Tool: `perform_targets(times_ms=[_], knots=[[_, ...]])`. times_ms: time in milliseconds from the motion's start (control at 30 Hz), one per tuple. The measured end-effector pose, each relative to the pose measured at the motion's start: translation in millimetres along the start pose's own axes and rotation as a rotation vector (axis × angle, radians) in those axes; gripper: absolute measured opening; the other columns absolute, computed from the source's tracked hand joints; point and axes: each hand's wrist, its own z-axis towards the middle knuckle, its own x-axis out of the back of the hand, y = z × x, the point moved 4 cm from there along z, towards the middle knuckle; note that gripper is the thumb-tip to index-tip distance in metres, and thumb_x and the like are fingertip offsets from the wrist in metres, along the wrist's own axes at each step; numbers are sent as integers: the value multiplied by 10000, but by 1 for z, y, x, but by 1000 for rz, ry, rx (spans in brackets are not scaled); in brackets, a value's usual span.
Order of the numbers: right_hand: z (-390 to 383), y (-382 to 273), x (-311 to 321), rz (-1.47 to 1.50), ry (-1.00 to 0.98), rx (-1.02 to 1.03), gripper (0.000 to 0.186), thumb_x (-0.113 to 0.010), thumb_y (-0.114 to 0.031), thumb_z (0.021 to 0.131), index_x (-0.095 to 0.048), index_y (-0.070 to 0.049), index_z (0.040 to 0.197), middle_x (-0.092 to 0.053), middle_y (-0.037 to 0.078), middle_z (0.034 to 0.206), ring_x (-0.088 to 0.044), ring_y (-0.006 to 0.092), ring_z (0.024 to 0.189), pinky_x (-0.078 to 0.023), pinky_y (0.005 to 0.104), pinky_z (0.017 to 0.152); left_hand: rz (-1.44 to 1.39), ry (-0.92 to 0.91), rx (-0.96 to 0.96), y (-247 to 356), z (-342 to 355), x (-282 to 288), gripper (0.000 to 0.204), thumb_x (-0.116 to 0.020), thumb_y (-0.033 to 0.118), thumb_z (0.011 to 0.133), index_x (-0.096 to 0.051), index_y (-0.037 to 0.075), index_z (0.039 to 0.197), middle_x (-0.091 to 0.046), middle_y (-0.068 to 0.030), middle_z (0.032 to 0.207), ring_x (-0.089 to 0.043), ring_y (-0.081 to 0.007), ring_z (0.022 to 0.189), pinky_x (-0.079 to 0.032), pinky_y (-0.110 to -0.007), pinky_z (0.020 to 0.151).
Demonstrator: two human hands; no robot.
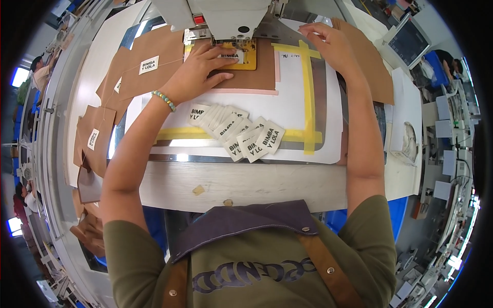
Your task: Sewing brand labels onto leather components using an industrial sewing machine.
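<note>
My left hand [203, 66], fingers spread, rests on a yellow frame [249, 60] and a brown sheet [259, 79] beneath the white sewing machine head [236, 15]. A white printed label [229, 56] shows inside the frame, partly under my fingers. My right hand [328, 43] hovers at the right of the machine, empty, with fingers apart and curved. Below the sheet, a fanned pile of white printed labels [264, 138] lies on a white board [328, 118] marked with yellow tape [308, 102].
Brown pieces [146, 46], some bearing labels and joined by threads, spread at left. More brown sheets [370, 82] lie at right, near a screen [403, 41] and white box [403, 143]. A pale table edge [272, 185] crosses below. Co-workers [41, 72] appear at the far sides.
</note>
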Motion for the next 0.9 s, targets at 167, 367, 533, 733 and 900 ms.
perform_targets(times_ms=[167, 367, 533, 733, 900], knots=[[0, -2, -6, 47, -15, -8, 325, -690, -351, 1070, -811, -90, 1222, -800, 39, 1237, -725, 214, 1081, -533, 362, 1020, 18, -18, 12, -2, -3, 1, 426, -746, 244, 1005, -735, 135, 1416, -608, -37, 1565, -474, -334, 1330, -427, -447, 1221], [-3, -12, -9, 0, -57, -32, 287, -651, -264, 1094, -784, -72, 1261, -810, 37, 1188, -721, 167, 1058, -552, 321, 964, 26, 0, -46, -2, 0, 1, 425, -744, 255, 1005, -737, 137, 1413, -613, -54, 1560, -484, -333, 1309, -439, -449, 1206], [-6, -13, -23, 15, -96, -31, 262, -646, -187, 1080, -780, -34, 1245, -800, 55, 1205, -722, 167, 1073, -551, 328, 991, -1, 8, 26, -12, 5, -4, 400, -739, 346, 1027, -762, 146, 1372, -644, -43, 1503, -532, -335, 1375, -397, -470, 1233], [-11, -33, -44, 91, -217, 175, 286, -702, -243, 1036, -790, -24, 1196, -761, 117, 1289, -715, 307, 1173, -549, 391, 1035, -104, 21, 104, -26, 6, -5, 427, -744, 336, 1029, -746, 104, 1386, -638, -124, 1454, -535, -350, 1380, -413, -446, 1225], [-21, -55, -56, -25, -328, 219, 316, -741, -261, 1013, -785, -29, 1222, -740, 103, 1362, -674, 300, 1278, -527, 402, 1099, -170, 90, 225, -45, -10, -1, 480, -754, 309, 1025, -695, 85, 1445, -576, -169, 1510, -558, -366, 1403, -457, -425, 1171]])
